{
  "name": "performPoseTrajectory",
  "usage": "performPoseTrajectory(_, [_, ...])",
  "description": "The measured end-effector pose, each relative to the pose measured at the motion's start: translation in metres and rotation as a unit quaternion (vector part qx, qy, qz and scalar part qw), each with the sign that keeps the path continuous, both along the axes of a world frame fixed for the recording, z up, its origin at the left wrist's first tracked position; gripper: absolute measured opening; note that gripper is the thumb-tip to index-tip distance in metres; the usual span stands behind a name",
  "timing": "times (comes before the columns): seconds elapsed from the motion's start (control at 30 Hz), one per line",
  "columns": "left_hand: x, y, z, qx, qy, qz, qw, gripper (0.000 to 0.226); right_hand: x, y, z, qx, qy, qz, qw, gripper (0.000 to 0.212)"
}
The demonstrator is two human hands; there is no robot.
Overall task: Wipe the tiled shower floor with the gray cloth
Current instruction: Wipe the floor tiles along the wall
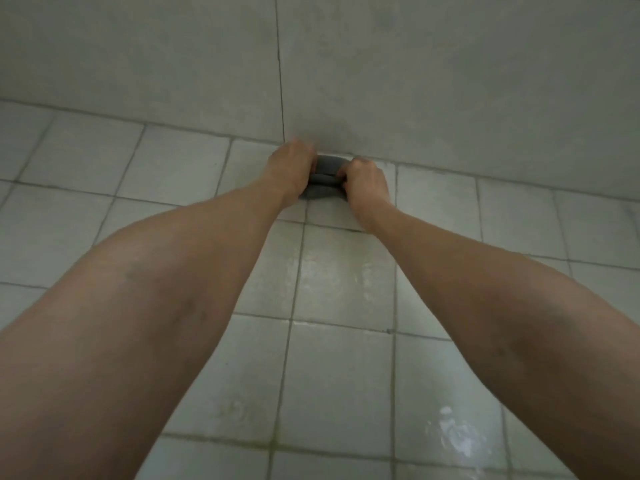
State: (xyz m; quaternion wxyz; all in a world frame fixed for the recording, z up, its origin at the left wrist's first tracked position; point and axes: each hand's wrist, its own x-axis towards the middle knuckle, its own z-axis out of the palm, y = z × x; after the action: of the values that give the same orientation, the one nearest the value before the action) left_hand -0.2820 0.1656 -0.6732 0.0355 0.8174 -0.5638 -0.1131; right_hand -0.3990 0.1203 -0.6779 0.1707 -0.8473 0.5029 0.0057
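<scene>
Now a folded gray cloth (323,181) is pinched by the left grip (292,168) and right grip (366,183) on the pale tiled shower floor (343,278).

- No writing, label, brand, number or sign can be read on the gray cloth (327,164), the tiled floor (339,375) or the wall (450,81).
</scene>
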Motion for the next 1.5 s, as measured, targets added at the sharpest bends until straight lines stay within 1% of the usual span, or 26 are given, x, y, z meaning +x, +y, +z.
performPoseTrajectory(0.07, [0.004,-0.009,-0.003,-0.004,-0.011,0.004,1.000,0.026,0.002,-0.007,0.001,0.005,0.004,0.006,1.000,0.035])
performPoseTrajectory(0.13, [0.005,-0.017,-0.003,0.006,-0.016,0.010,1.000,0.026,0.004,-0.010,0.006,0.027,0.004,-0.013,1.000,0.034])
performPoseTrajectory(0.23, [0.002,-0.021,0.003,0.055,-0.014,-0.007,0.998,0.029,0.008,-0.005,0.010,0.044,0.014,-0.052,0.998,0.034])
performPoseTrajectory(0.37, [-0.006,-0.015,0.010,0.117,-0.021,-0.045,0.992,0.030,0.001,0.013,0.008,0.062,0.035,-0.065,0.995,0.032])
performPoseTrajectory(0.43, [-0.005,-0.010,0.012,0.121,-0.012,-0.050,0.991,0.029,-0.003,0.022,0.010,0.061,0.058,-0.050,0.995,0.033])
performPoseTrajectory(0.53, [-0.006,-0.001,0.016,0.148,-0.012,-0.066,0.987,0.032,-0.001,0.018,0.007,0.054,0.043,-0.033,0.997,0.034])
performPoseTrajectory(0.63, [-0.020,0.019,0.015,0.170,-0.027,-0.068,0.983,0.032,-0.001,0.020,0.008,0.047,0.047,-0.013,0.998,0.031])
performPoseTrajectory(0.73, [-0.031,0.053,0.011,0.170,-0.039,-0.036,0.984,0.031,-0.005,0.047,0.012,0.050,0.052,0.020,0.997,0.031])
performPoseTrajectory(0.83, [-0.041,0.093,0.015,0.191,-0.012,-0.007,0.981,0.031,-0.018,0.085,0.010,0.086,0.065,0.062,0.992,0.034])
performPoseTrajectory(0.93, [-0.050,0.135,0.022,0.218,-0.006,0.007,0.976,0.031,-0.022,0.118,0.006,0.104,0.086,0.104,0.985,0.036])
performPoseTrajectory(1.03, [-0.053,0.162,0.022,0.235,-0.017,-0.017,0.972,0.030,-0.015,0.131,0.004,0.113,0.099,0.121,0.981,0.039])
performPoseTrajectory(1.13, [-0.046,0.163,0.018,0.226,-0.030,-0.047,0.973,0.027,-0.012,0.133,0.007,0.119,0.116,0.128,0.978,0.045])
performPoseTrajectory(1.2, [-0.042,0.165,0.015,0.230,-0.024,-0.068,0.970,0.028,-0.015,0.139,0.012,0.148,0.134,0.138,0.970,0.050])
performPoseTrajectory(1.27, [-0.039,0.174,0.015,0.255,-0.015,-0.094,0.962,0.029,-0.018,0.153,0.017,0.201,0.147,0.152,0.957,0.046])
performPoseTrajectory(1.37, [-0.035,0.199,0.020,0.332,0.005,-0.139,0.933,0.031,-0.024,0.187,0.017,0.290,0.139,0.192,0.927,0.031])
performPoseTrajectory(1.43, [-0.034,0.220,0.020,0.374,0.011,-0.168,0.912,0.035,-0.030,0.213,0.014,0.316,0.132,0.219,0.914,0.024])
performPoseTrajectory(1.5, [-0.036,0.239,0.019,0.389,0.017,-0.193,0.901,0.035,-0.032,0.231,0.011,0.322,0.137,0.234,0.907,0.020])
